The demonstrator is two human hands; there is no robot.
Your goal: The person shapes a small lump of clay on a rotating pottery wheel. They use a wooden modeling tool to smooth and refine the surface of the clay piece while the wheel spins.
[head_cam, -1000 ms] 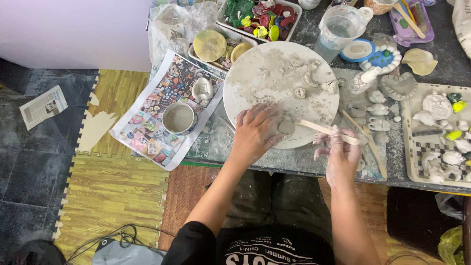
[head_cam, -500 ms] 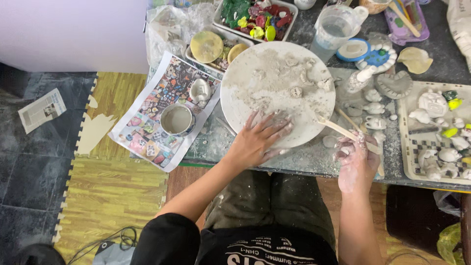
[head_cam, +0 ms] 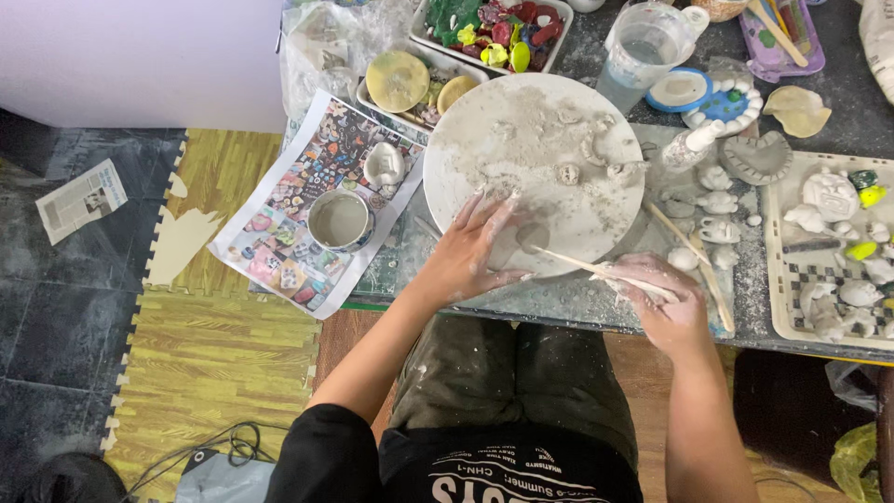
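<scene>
Here, left to right: we see a magazine sheet on the counter w/ a small cup of grey slip on it. Our left hand lies open, fingers spread, flat on the round clay-smeared board. A small grey clay disc sits just beside its thumb. Our right hand is closed on a wooden stick tool, tip touching the disc. Far right, a tray of white clay figures.
</scene>
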